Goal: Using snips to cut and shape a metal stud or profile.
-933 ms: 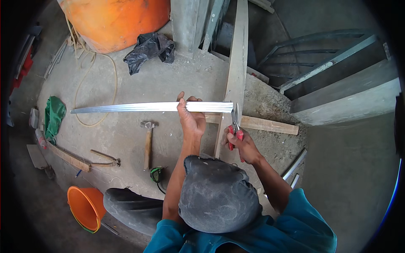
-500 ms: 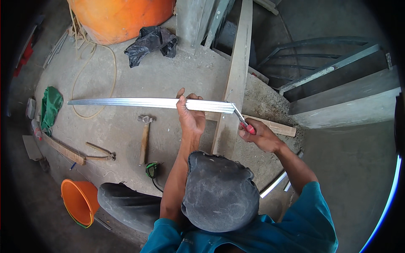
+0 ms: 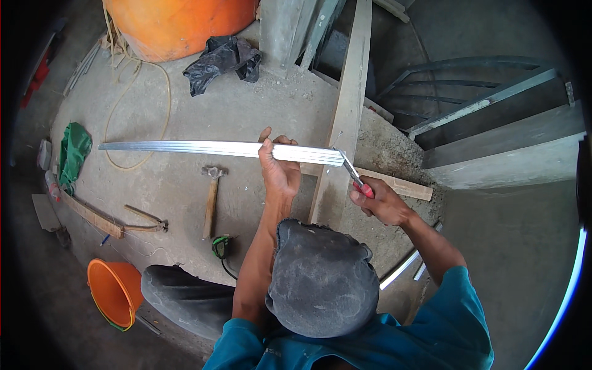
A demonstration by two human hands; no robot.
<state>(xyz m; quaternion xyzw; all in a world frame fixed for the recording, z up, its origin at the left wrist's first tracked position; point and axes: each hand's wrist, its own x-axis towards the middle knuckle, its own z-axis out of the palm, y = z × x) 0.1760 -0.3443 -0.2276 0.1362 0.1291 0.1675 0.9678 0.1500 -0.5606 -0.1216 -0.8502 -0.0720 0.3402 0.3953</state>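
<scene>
My left hand (image 3: 282, 168) is wrapped from below round a long, shiny ribbed metal channel (image 3: 216, 148), close to its right end. The channel stretches level far out to the left. My right hand (image 3: 383, 201) grips tin snips (image 3: 352, 173) with red handles. Their blades meet the right end of the channel, at its upper edge; whether they are closed on the metal is too small to tell. Under that end lies a long wooden plank (image 3: 327, 195).
A hammer (image 3: 211, 206), pincers (image 3: 148, 221) and a green tape measure (image 3: 221, 246) lie on the concrete floor. An orange bucket (image 3: 113, 290) stands at lower left. Black plastic (image 3: 222, 61) lies near a large orange drum (image 3: 179, 28). A metal frame (image 3: 484, 102) is at upper right.
The snips and my right hand have shifted very slightly right and down, and the fingers below the handles look a little looser. My left hand keeps its grip on the channel.
</scene>
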